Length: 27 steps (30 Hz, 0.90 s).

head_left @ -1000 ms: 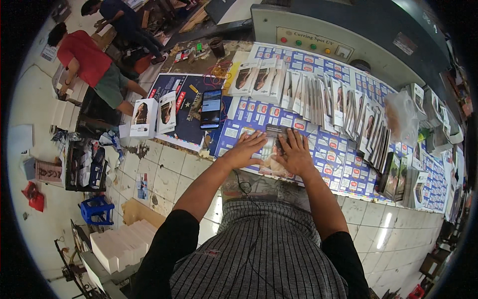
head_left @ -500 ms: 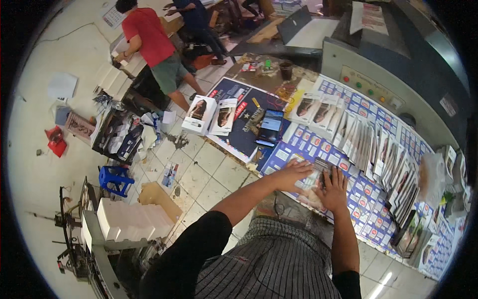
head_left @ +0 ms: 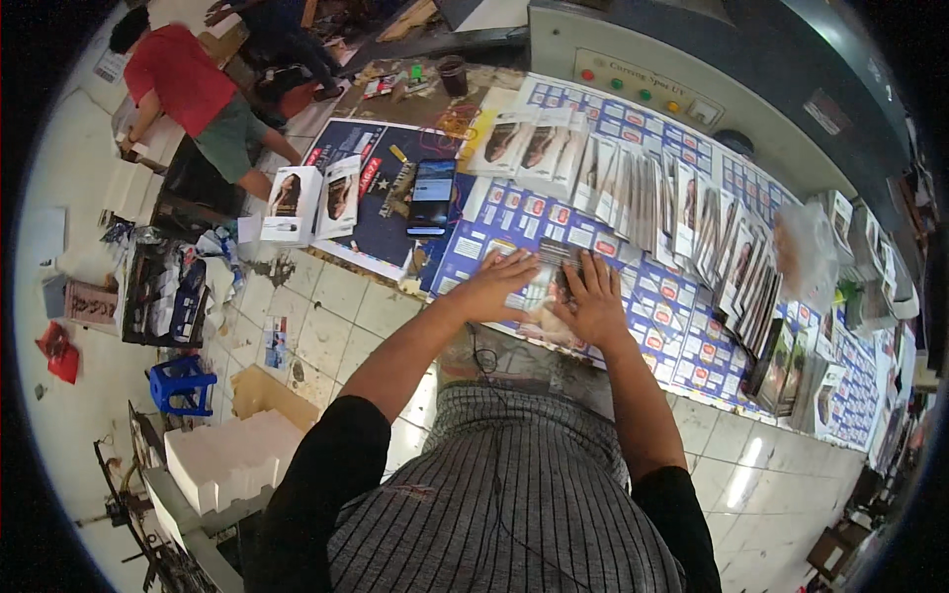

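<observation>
A flat printed piece (head_left: 540,299), dark along its far end and paler near me, lies at the table's front edge. My left hand (head_left: 496,288) rests on its left side with the fingers stretched out. On its right side my right hand (head_left: 596,304) lies flat, fingers spread. Both palms partly cover the piece, so I cannot tell whether it is a folded box or a sheet. Under it the table is covered with blue printed sheets (head_left: 477,235). A long leaning row of flat printed cartons (head_left: 682,212) stands beyond my right hand.
A phone (head_left: 432,198) lies on a dark printed sheet (head_left: 381,163), beside white cartons (head_left: 291,205) at the left. Behind the table stands a grey machine (head_left: 633,44) with buttons. A dark cup (head_left: 453,75) sits at the back. A person in a red shirt (head_left: 183,79) works far left.
The whole scene has shifted left as my view turned right. Both hands still lie on the printed piece, with only slight change in the fingers.
</observation>
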Tool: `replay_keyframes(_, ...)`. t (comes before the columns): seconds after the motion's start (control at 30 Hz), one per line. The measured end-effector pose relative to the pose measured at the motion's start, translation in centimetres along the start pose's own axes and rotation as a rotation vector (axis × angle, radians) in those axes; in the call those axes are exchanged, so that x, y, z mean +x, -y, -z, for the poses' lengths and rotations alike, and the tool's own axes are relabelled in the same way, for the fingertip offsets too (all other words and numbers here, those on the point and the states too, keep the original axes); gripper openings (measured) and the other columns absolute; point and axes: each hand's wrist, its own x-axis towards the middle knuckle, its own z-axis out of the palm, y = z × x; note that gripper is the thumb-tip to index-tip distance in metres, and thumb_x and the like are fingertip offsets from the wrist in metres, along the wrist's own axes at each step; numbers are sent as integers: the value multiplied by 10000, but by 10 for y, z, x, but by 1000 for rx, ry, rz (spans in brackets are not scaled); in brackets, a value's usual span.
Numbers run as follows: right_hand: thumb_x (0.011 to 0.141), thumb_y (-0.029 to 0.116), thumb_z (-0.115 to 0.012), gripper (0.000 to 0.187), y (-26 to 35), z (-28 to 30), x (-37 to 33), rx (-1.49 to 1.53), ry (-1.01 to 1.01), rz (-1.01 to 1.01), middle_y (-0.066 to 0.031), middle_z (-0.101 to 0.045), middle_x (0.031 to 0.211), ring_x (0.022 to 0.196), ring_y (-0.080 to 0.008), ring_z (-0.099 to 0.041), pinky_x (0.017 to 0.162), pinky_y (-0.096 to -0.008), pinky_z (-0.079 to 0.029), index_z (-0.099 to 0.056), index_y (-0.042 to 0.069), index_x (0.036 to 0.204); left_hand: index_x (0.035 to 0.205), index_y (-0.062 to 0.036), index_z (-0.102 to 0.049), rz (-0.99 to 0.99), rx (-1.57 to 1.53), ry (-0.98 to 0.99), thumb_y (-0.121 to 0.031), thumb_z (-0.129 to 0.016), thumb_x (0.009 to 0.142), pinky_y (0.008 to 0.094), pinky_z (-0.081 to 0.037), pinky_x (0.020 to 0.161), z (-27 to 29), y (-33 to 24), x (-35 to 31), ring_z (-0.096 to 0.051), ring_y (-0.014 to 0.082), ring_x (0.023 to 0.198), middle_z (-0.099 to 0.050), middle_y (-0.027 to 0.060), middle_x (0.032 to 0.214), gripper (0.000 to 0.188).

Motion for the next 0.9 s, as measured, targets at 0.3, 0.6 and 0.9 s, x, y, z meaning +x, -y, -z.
replay_keyframes(0.3,903,620,-558,789,-2,1,-8,-7,-23,27,-216,-279,1591,1471,-411,-248,1178,-588,-167,-410,139,1510,1522,-59,-353,-3,-1,-15,-577,-700,818,580,-128,1194,-2,-8,-3,-139,293,1531,-245,113,1633,941)
replay_keyframes(0.6,890,618,-571,796,-3,-4,-9,-13,-50,33,-212,-299,1582,1464,-411,-264,1171,-591,-185,-418,140,1508,1530,-73,-343,-15,5,-19,-545,-682,847,566,-122,1202,-8,-3,-2,-127,286,1534,-224,103,1642,897)
replay_keyframes(0.9,884,625,-571,800,-1,0,-4,-22,-59,21,-211,-317,1572,1458,-400,-278,1168,-589,-194,-437,123,1492,1532,-67,-334,-11,24,9,-541,-665,867,575,-114,1202,-2,-4,0,-110,289,1537,-207,103,1647,881)
